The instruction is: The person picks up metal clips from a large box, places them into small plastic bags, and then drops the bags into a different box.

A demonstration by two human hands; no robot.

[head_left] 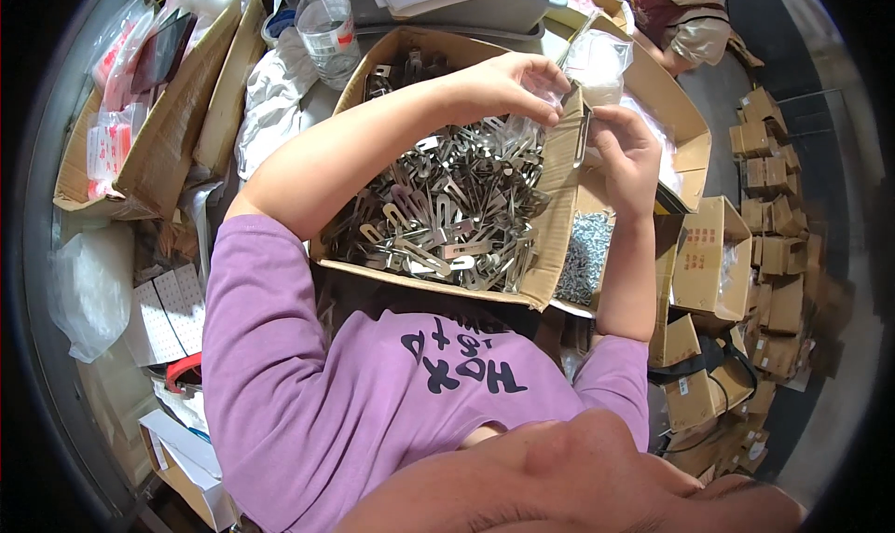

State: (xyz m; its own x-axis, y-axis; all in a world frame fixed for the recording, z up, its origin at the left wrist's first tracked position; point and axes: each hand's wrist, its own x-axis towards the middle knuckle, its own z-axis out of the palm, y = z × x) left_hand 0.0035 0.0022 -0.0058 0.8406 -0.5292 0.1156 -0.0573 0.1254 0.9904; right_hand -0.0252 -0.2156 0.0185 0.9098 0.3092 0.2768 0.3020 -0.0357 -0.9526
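Note:
A cardboard box point(559, 197) full of loose flat metal brackets point(447, 211) with slotted ends stands in front of me. My left hand point(517, 87) reaches across above it, thumb and fingers curled around a piece of clear plastic point(545, 87) that looks like a small bag. Beside the box's right wall, my right hand point(626, 155) pinches a thin, flat metal bracket point(585, 137) upright between thumb and fingers. The two hands are close together, near the box's far right corner. Fingers partly hide what each holds.
Right of the bracket box sits a container of small silvery parts point(585, 258). Another cardboard box point(695, 165) holds clear bags. A plastic bottle point(328, 39) stands far left beside white cloth point(275, 99). Stacked cartons point(774, 207) line the right, where another person point(685, 20) works.

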